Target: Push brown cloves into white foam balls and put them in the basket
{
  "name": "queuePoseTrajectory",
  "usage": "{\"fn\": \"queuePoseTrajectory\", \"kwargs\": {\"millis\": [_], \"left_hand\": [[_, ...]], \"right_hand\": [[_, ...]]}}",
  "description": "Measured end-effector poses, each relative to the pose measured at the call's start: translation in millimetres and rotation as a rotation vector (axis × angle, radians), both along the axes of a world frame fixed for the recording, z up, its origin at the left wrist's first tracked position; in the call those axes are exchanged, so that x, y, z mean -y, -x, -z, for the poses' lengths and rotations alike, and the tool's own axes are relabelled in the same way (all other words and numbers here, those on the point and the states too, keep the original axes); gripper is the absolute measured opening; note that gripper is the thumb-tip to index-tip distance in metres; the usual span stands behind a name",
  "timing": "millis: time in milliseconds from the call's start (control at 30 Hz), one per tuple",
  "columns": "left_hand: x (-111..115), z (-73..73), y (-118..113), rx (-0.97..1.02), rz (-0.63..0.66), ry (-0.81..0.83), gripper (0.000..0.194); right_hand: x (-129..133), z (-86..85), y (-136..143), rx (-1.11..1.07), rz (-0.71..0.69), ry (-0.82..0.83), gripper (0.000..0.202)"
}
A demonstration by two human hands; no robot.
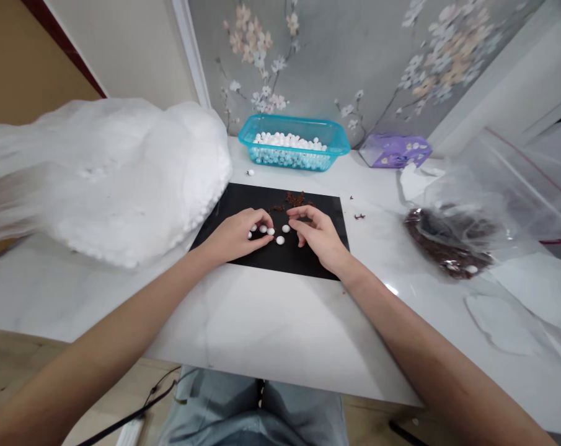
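My left hand [240, 235] rests on a black mat [256, 193], its thumb and index finger closed about a small white ball [271, 231]. More white balls lie under and beside those fingers, and a loose white ball [280, 240] sits between my two hands. Over the mat's right part, my right hand [318, 238] is curled, with its fingertips drawn close together; whether a small piece is pinched there I cannot make out. Just beyond its fingers is a little heap of reddish-brown bits [297, 199].
A teal basket [340, 141] of white balls stands behind the mat. At left bulges a large clear bag of white balls [136, 179]. On the right are a purple tissue pack [396, 152] and a plastic bag of brown bits [442, 241]. Stray brown bits [359, 217] dot the white table [261, 316].
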State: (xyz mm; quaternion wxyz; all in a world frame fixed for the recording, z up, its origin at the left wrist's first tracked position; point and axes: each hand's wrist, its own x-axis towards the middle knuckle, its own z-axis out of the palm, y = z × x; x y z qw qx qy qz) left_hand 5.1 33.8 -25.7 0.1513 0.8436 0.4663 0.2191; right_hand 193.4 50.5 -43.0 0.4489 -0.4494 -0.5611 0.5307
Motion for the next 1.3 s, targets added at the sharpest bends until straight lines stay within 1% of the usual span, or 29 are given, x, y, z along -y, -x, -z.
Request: {"fn": "queuePoseTrajectory", "kwargs": {"millis": [67, 133, 267, 533, 733, 867, 933, 1033, 1100, 1133, 1200, 1300], "left_hand": [[-0.6, 0.7, 0.4, 0.040, -0.010, -0.001, 0.020], [-1.5, 1.4, 0.9, 0.050, 0.007, -0.012, 0.023], [-3.1, 1.7, 1.7, 0.039, 0.025, -0.009, 0.018], [-4.3, 2.3, 2.4, 0.112, -0.041, 0.043, 0.024], [-6.1, 3.6, 3.0, 0.121, -0.037, 0.066, 0.024], [-3.3, 0.6, 1.8, 0.051, -0.029, 0.036, 0.025], [-0.7, -2.2, 0.4, 0.002, -0.028, 0.019, 0.029], [1.8, -5.3, -3.7, -0.094, -0.014, -0.025, 0.045], [1.2, -5.4, -8.7, -0.185, 0.013, -0.088, 0.056], [0.1, -4.9, -11.6, -0.232, 0.028, -0.120, 0.058], [-3.4, -3.1, -17.9, -0.300, 0.032, -0.165, 0.054], [-10.9, -0.8, -25.5, -0.338, 0.015, -0.181, 0.037]], "right_hand": [[-0.2, 0.0, 0.1, -0.006, -0.001, 0.001, 0.021], [-0.4, 0.4, 0.0, -0.011, -0.002, 0.000, 0.021], [-0.3, 0.6, -0.4, -0.016, -0.007, -0.005, 0.020], [0.0, -0.3, -0.2, -0.007, -0.004, -0.001, 0.020], [-0.6, 1.5, -0.9, -0.010, -0.005, -0.008, 0.020], [-0.6, 1.5, -0.4, -0.015, -0.003, -0.008, 0.020], [-0.5, 1.2, 0.0, -0.018, 0.001, -0.009, 0.020], [-0.6, 0.6, 0.3, -0.024, 0.002, -0.003, 0.020], [-1.1, 0.0, 0.4, -0.038, 0.000, 0.003, 0.020], [-1.4, -0.1, 0.5, -0.048, 0.000, 0.003, 0.020], [-2.3, 0.0, 0.6, -0.066, 0.003, 0.003, 0.021], [-3.6, 1.6, 0.8, -0.083, 0.003, 0.004, 0.021]]}}
